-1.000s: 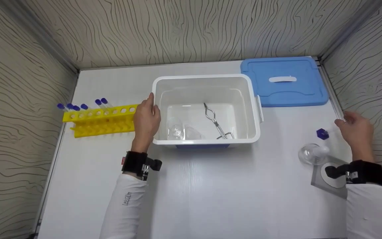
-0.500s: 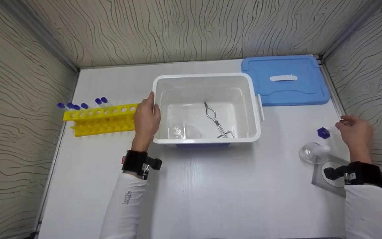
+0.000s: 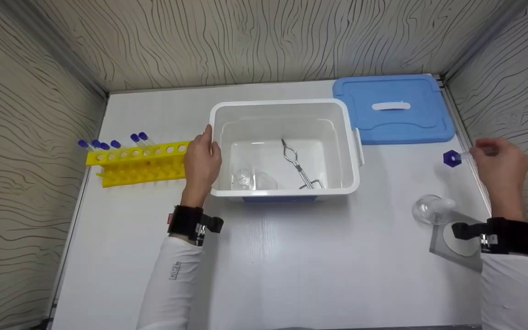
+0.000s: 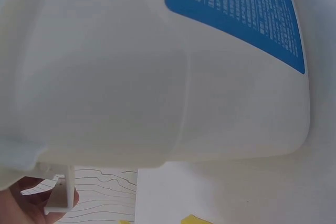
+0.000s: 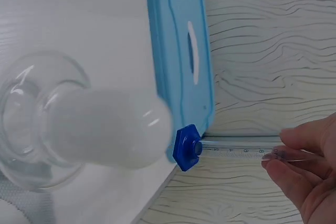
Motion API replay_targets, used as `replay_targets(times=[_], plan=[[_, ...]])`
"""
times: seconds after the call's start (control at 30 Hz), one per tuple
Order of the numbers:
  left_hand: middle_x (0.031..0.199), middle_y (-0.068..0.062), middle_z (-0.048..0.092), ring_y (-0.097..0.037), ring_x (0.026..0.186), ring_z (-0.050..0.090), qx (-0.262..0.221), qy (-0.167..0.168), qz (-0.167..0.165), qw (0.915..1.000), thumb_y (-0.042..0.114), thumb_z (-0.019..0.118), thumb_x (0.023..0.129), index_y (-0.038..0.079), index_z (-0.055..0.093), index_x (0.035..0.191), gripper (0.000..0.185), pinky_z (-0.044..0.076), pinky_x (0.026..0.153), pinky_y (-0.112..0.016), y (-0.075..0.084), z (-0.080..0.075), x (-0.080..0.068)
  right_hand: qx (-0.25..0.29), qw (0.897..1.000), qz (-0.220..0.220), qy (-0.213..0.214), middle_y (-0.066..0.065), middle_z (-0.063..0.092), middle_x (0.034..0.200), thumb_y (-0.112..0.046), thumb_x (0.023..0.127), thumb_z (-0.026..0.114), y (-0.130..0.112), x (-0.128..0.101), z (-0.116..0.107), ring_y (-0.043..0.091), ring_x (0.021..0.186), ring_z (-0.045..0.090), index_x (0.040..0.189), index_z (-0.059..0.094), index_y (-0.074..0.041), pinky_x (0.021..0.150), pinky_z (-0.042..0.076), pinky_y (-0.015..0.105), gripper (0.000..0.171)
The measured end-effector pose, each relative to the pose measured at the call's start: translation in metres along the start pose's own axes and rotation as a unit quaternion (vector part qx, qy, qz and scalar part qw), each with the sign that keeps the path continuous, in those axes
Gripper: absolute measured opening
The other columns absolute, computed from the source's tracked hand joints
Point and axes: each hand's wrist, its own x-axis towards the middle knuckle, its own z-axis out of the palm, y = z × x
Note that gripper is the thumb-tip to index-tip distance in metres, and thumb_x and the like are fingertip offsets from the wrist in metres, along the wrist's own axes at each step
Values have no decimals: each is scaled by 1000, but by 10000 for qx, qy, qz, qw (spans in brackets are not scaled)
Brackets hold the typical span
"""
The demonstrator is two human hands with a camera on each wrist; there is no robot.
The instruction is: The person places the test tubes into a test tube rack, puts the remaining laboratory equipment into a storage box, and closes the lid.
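Note:
My left hand (image 3: pixel 202 165) grips the left side of an open white plastic storage box (image 3: pixel 287 193); in the left wrist view its fingers (image 4: pixel 18 208) are at the white side handle (image 4: pixel 60 198). Crucible tongs (image 3: pixel 297 166) and clear glassware (image 3: pixel 244 178) lie inside the box. At the table's right edge, my right hand (image 3: pixel 502 172) pinches a small graduated cylinder (image 5: pixel 236 150) by its upper end. The cylinder lies sideways in the air, its blue hexagonal base (image 5: pixel 188 148) pointing left. Below it stands a spirit lamp (image 3: pixel 428 209) with a whitish cap (image 5: pixel 110 127).
A yellow test tube rack (image 3: pixel 138 175) holding several blue-capped tubes stands left of the box, partly behind my left hand. The blue lid (image 3: pixel 392 123) lies at the back right. Near the right forearm is a grey gauze square with a white centre (image 3: pixel 459 240). Patterned walls enclose the table.
My right hand has lifted the graduated cylinder and moved it away from me, its base now farther from the spirit lamp. The left hand stays on the box.

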Motion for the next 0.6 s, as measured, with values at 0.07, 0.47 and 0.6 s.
replay_targets(times=[0.07, 0.47, 0.6], plan=[[95, -18, 68, -26, 73, 53, 22, -29, -12, 10000, 12, 53, 98, 4, 49, 145, 48, 50, 68, -36, 1, -1, 1, 11, 10000, -57, 45, -29, 53, 83, -29, 98, 56, -14, -4, -6, -18, 69, 41, 130, 64, -7, 62, 38, 6, 40], [117, -20, 68, -29, 97, 66, -40, -108, -87, 9999, 13, 52, 99, 6, 47, 147, 49, 57, 91, -42, 1, -1, 1, 765, 9889, -1094, 654, -39, 47, 77, -25, 94, 65, -82, -32, -18, -20, 74, 47, 113, 70, -1, 69, 39, 1, 31], [115, -20, 69, -29, 92, 64, -38, -100, -74, 9999, 13, 52, 99, 6, 47, 147, 49, 57, 88, -42, 1, -1, 0, 1459, 9695, -1798, 798, -40, 54, 78, -16, 90, 71, -106, -42, -17, -19, 75, 55, 103, 74, 1, 74, 43, 1, 22]])
